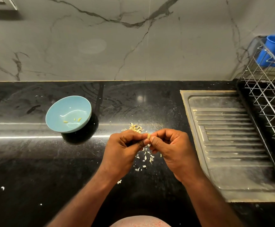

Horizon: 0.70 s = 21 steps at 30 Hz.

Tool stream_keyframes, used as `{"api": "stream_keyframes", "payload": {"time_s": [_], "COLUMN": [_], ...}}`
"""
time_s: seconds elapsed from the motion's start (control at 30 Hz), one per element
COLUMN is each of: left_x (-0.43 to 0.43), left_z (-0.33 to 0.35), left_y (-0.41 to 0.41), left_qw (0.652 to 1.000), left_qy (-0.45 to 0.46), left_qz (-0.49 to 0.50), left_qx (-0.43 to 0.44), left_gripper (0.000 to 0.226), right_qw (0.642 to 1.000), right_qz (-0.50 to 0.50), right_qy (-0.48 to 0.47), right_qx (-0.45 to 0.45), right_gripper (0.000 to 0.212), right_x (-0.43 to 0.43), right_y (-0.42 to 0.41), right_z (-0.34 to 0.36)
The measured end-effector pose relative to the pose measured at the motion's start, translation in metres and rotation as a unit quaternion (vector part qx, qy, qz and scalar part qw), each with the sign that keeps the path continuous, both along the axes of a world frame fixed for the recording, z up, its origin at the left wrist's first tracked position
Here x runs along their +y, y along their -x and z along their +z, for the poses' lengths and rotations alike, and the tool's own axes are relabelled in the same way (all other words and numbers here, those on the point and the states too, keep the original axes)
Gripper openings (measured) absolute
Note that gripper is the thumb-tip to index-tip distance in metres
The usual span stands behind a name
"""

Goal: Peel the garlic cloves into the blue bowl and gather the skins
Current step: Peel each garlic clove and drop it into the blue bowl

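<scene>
black polished countertop runs under a grey marbled wall, with a steel drainboard and a wire dish rack off to the right. both hands meet over the middle of it: the left hand and the right hand curl their fingers and together pinch one garlic clove at the fingertips, held above the counter. the clove is small and partly covered; its long axis seems to point away from the person, though i cannot be sure. just beyond the hands lies a little heap of unpeeled cloves, and loose skins are strewn beneath the hands and nearer the body. the blue bowl sits well apart to the left and slightly farther back, with three peeled cloves in it. so the bowl lies on the left hand's side, and that hand is the nearer one; by my judgement the drop calls for a leftward reach once the skin is off. the skins are not yet gathered.
</scene>
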<state>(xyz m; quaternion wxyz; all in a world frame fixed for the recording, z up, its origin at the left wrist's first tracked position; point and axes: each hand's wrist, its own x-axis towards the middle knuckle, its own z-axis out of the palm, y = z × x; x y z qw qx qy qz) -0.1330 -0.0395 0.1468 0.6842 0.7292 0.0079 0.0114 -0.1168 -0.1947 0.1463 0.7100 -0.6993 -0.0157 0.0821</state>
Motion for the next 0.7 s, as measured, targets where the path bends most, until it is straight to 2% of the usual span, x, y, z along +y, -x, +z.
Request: {"api": "stream_keyframes", "payload": {"time_s": [0.13,0.33,0.47,0.57,0.7], "left_x": [-0.0026,-0.0056,-0.0068,-0.0047,-0.0017], "left_z": [0.0003,0.0014,0.0028,0.0023,0.0008], "left_y": [0.0016,0.003,0.0023,0.0004,-0.003], "left_qw": [1.0,0.999,0.99,0.97,0.942], "left_qy": [-0.006,-0.017,0.093,0.181,0.266], "left_qz": [0.008,0.008,0.007,0.006,0.006], "left_qx": [0.014,0.038,0.108,0.161,0.205], "left_gripper": [0.017,0.014,0.016,0.026,0.027], "right_qw": [1.0,1.0,0.999,0.999,0.997], "right_qz": [-0.023,-0.03,-0.037,-0.045,-0.057], "right_qy": [-0.007,0.008,0.014,0.024,0.05], "right_qx": [0.009,0.003,0.003,0.007,0.002], "right_gripper": [0.015,0.011,0.016,0.016,0.023], "right_x": [0.0033,0.0046,0.0033,0.0015,-0.0028], "right_y": [0.0014,0.0014,0.0007,-0.0001,-0.0037], "right_z": [-0.0002,-0.0037,-0.0045,-0.0056,-0.0077]}}
